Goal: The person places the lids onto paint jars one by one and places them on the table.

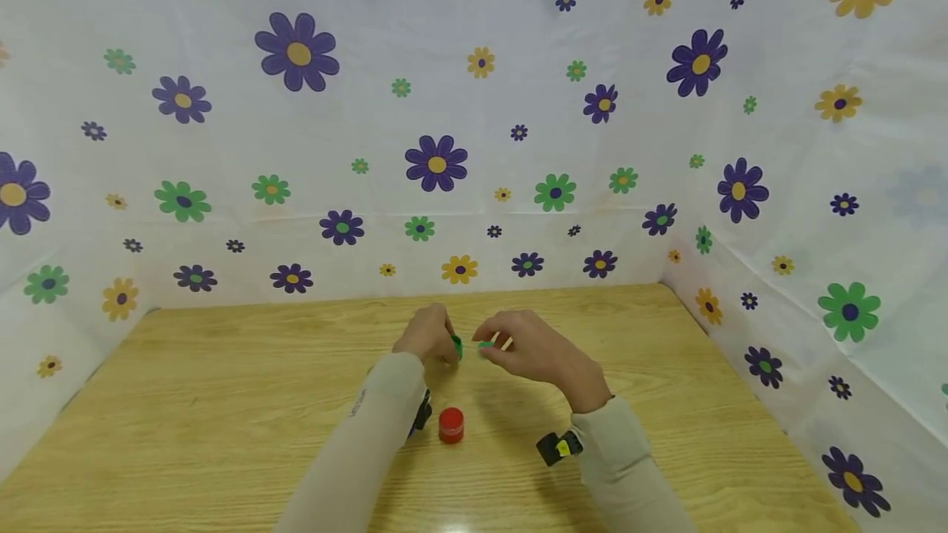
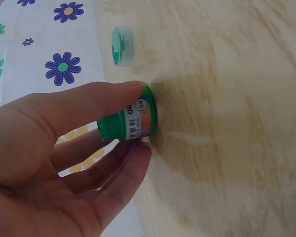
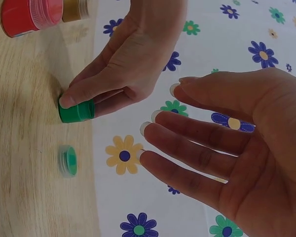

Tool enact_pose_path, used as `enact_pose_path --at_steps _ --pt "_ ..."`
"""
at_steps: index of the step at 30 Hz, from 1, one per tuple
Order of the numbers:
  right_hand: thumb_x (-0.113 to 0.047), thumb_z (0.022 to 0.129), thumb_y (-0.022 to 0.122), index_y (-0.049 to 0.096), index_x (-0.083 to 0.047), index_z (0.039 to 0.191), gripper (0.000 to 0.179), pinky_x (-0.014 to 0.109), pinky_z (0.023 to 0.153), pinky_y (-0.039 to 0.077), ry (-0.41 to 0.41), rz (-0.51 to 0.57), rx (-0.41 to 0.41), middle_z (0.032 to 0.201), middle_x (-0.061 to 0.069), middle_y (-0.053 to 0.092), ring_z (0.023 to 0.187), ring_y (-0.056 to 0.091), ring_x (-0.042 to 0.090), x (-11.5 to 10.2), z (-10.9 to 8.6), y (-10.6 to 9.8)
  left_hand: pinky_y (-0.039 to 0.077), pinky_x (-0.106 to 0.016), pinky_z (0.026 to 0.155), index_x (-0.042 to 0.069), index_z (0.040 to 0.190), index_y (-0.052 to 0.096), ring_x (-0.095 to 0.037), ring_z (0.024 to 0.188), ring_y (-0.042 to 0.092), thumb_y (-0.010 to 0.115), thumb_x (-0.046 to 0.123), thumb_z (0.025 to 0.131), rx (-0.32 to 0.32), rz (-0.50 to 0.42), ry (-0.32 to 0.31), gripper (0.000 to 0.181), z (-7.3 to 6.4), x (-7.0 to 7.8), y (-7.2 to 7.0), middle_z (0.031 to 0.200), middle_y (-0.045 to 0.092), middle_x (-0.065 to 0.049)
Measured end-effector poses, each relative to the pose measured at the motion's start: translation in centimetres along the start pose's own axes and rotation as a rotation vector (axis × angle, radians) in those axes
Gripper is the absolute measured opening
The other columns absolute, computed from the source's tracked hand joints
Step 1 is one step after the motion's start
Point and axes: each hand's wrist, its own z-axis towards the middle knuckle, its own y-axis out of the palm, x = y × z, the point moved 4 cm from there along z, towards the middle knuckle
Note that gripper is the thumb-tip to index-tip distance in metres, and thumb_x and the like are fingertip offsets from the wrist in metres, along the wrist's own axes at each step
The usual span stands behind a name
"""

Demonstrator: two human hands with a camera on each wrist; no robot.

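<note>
My left hand (image 1: 429, 337) grips a small green paint jar (image 2: 135, 116) between thumb and fingers, its printed label showing in the left wrist view. The jar stands on the wooden table, uncovered at the top. Beside it on the table rests a clear lid (image 3: 68, 161) with green paint inside. Over that lid in the head view, my right hand (image 3: 237, 153) hovers with its fingers apart and gently bent, holding nothing. A red jar (image 1: 451, 425) stands closer to me, between the two forearms.
Another jar with a gold-brown body (image 3: 75, 10) shows partly beside the red one in the right wrist view. White cloth with printed flowers (image 1: 437, 105) hangs behind and at both sides of the wooden table (image 1: 222, 401). A dark camera (image 1: 559, 447) hangs at my right wrist.
</note>
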Motion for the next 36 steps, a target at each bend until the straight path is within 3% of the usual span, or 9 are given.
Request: enact_pose_path --at_steps 6,11,17,22,29,36 --pt "-0.012 0.100 0.066 0.073 -0.003 0.116 0.019 0.032 0.084 0.061 0.020 -0.009 -0.004 0.116 0.013 0.075 0.098 0.072 0.024 0.0 0.1 0.2 0.060 -0.039 0.078 -0.004 0.109 0.069 -0.026 0.092 0.066 0.088 -0.003 0.071 0.017 0.000 0.011 0.042 0.0 -0.4 -0.2 0.110 0.071 -0.017" --pt "-0.010 0.098 0.068 0.074 -0.002 0.114 0.018 0.031 0.083 0.060 0.035 -0.057 0.004 0.113 0.014 0.076 0.097 0.072 0.025 0.4 0.8 0.3 0.056 -0.035 0.078 -0.003 0.109 0.065 -0.024 0.090 0.061 0.087 0.006 0.076 0.043 -0.014 0.068 0.040 -0.9 -0.1 -2.3 0.106 0.068 -0.014" --pt "-0.006 0.097 0.068 0.073 0.001 0.115 0.020 0.043 0.094 0.058 0.104 -0.106 -0.017 0.117 0.017 0.074 0.108 0.070 0.034 1.9 2.1 2.0 0.052 -0.027 0.071 -0.001 0.104 0.074 -0.019 0.080 0.060 0.082 0.009 0.082 0.073 -0.071 0.182 0.026 -3.4 -0.2 -5.1 0.098 0.072 -0.012" --pt "-0.004 0.096 0.069 0.072 0.000 0.121 0.025 0.049 0.108 0.050 0.199 -0.149 -0.049 0.125 0.018 0.070 0.122 0.064 0.036 3.1 3.3 3.8 0.056 -0.033 0.079 0.002 0.107 0.074 -0.020 0.087 0.064 0.080 0.011 0.084 0.082 -0.096 0.230 0.026 -6.2 -1.2 -6.1 0.101 0.073 -0.010" --pt "-0.004 0.098 0.067 0.071 -0.005 0.127 0.029 0.045 0.115 0.045 0.292 -0.212 -0.154 0.133 0.013 0.068 0.131 0.060 0.032 4.0 3.9 5.6 0.058 -0.031 0.073 0.003 0.107 0.074 -0.018 0.085 0.065 0.082 0.009 0.083 0.061 -0.140 0.251 0.025 -9.9 -2.6 -5.6 0.098 0.071 -0.008" --pt "0.002 0.095 0.069 0.076 -0.003 0.109 0.017 0.043 0.107 0.052 0.256 -0.271 -0.096 0.114 0.014 0.072 0.113 0.066 0.030 4.5 3.2 6.1 0.058 -0.030 0.073 0.003 0.103 0.074 -0.016 0.084 0.065 0.083 0.008 0.082 0.078 -0.171 0.253 0.024 -12.0 -2.6 -4.8 0.093 0.071 -0.005"
